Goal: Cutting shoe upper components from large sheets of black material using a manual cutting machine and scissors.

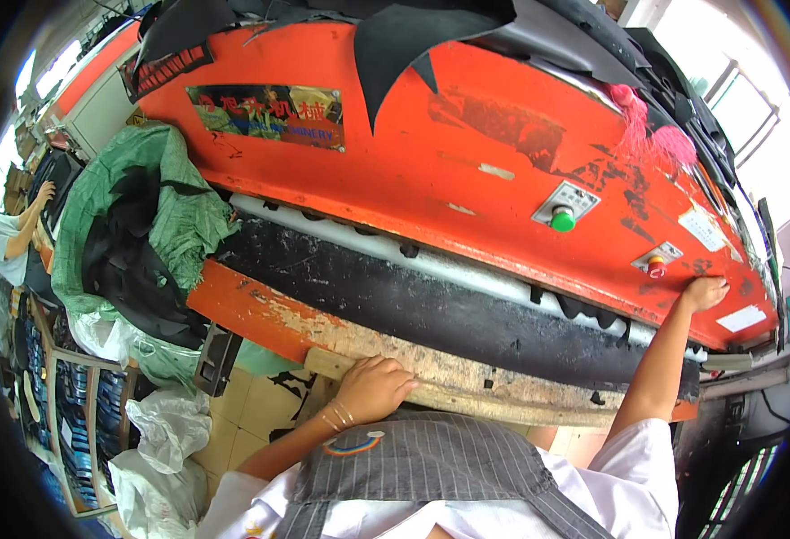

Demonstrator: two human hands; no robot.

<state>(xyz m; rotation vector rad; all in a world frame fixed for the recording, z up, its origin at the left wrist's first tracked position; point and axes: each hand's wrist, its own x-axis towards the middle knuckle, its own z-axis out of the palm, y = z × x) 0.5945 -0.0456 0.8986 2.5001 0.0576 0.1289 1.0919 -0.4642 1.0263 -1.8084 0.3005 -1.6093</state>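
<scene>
My left hand (377,389) lies on the wooden ledge (485,402) along the front of a large orange machine (395,153), palm down and fingers resting on the wood. To the far right, my right hand (706,293) is against the machine's front panel, its fingers curled; whatever they hold, if anything, is hidden. Just left of it is a red knob (655,267), and farther up a green push button (563,218). A black sheet (431,314) covers the machine's bed, below a pale metal roller (467,268).
Left of the machine stands a green woven sack (112,180) full of black scraps (134,260). Black sheets (413,45) and pink tassels (633,126) drape over the machine's top. White plastic bags (157,467) sit beside a rack (89,431). At far left, another person (13,238) handles dark material.
</scene>
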